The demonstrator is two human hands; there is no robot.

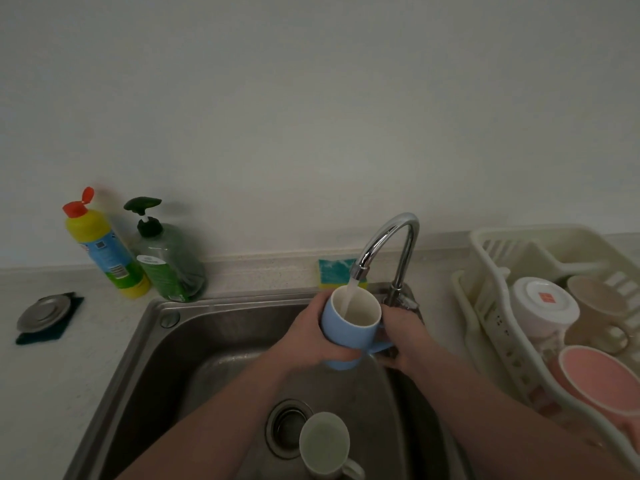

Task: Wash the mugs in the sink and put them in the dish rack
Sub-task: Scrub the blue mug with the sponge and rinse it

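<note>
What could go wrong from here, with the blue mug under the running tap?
1. Slip: both hands, left hand and right hand, hold the wet blue ceramic mug; if dropped, it could strike the pale green mug standing in the steel sink below.
2. Splash: water from the chrome tap pours into the tilted mug and may overflow or spray onto the counter.
3. Crowded cream plastic dish rack: it already holds mugs, so placing another may knock them.

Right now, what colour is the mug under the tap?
Blue mug outside, pale inside; the head view shows it.
</note>
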